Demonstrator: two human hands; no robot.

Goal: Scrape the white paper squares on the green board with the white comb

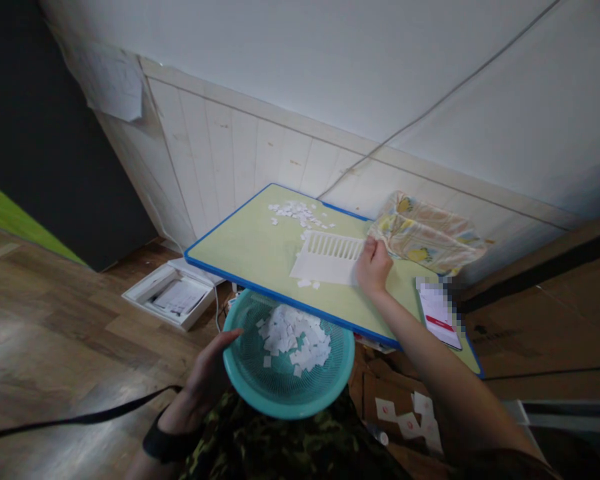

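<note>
My left hand point(211, 367) is closed on the left rim of a teal plastic colander point(290, 408), its thumb over the edge. Small white paper squares point(293, 333) lie heaped in the colander, which sits over my lap, partly under the table's near edge. On the yellow-green table point(245, 240) with a blue border, my right hand point(374, 265) grips the right end of a flat white panel with a row of slots point(327, 261). More paper pieces point(300, 213) are scattered behind the panel, and a few lie at its near edge.
A cloth-lined basket point(430, 230) stands at the table's back right. Nearer me lies a phone point(437, 313). On the floor at left is an open white box point(175, 293); printed cards point(407, 423) lie at lower right. A cable point(445, 90) crosses the wall.
</note>
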